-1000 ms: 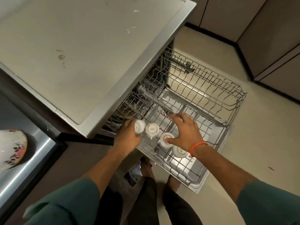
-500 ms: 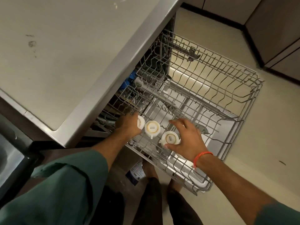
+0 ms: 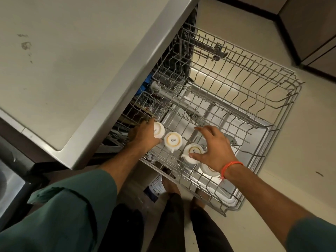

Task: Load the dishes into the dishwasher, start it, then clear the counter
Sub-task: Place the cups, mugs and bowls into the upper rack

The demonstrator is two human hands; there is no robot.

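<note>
Cups stand upside down in a row along the near edge of the upper rack (image 3: pixel 283 113), which is pulled out from under the counter (image 3: pixel 63 70); the middle cup (image 3: pixel 173 140) sits free between the two hands, base up, handle towards the person; the left hand (image 3: pixel 143 136) grips the end cup (image 3: pixel 158 130) at the rack's counter-side end, fingers curled round its side, and that cup leans over rather than standing square; the right hand (image 3: pixel 215 148) reaches down from the person's side, thumb and spread fingers curved round the third cup (image 3: pixel 193 153); a fourth cup (image 3: pixel 208 169) lies partly hidden under the right wrist; seating the leaning cup looks like the left hand's job, being already on it.
</note>
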